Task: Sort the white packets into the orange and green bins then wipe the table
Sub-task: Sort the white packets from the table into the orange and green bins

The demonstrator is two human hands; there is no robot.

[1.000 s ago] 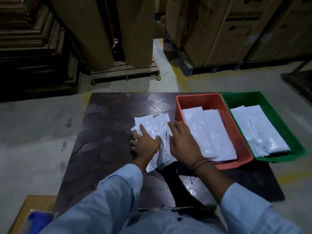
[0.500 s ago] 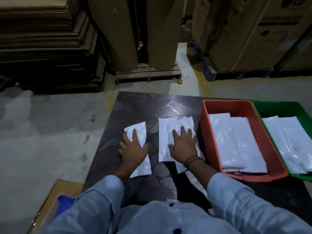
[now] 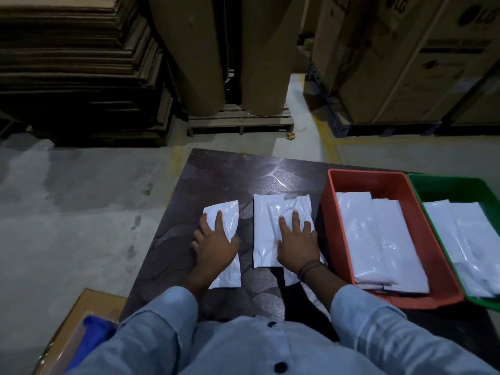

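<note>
On the dark table point(image 3: 230, 171) my left hand point(image 3: 215, 243) lies flat, fingers straight, on a single white packet point(image 3: 228, 216) at the left. A small stack of white packets point(image 3: 266, 231) lies to its right, and my right hand point(image 3: 297, 243) presses flat on top of it. Right of the stack stands the orange bin point(image 3: 331, 212) with white packets point(image 3: 378, 239) laid inside. The green bin point(image 3: 433, 182) sits beside it at the frame's right edge, also holding white packets point(image 3: 465, 239).
A cardboard box point(image 3: 89, 299) with a blue object point(image 3: 98, 327) inside stands on the floor at the lower left. Beyond the table are stacked cardboard sheets point(image 3: 75, 63), two big paper rolls point(image 3: 230, 50) on a pallet, and large cartons point(image 3: 405, 58).
My left hand has slid one packet leftward, away from the pile. The right hand stays on the rest. The view has shifted so the bins sit further right.
</note>
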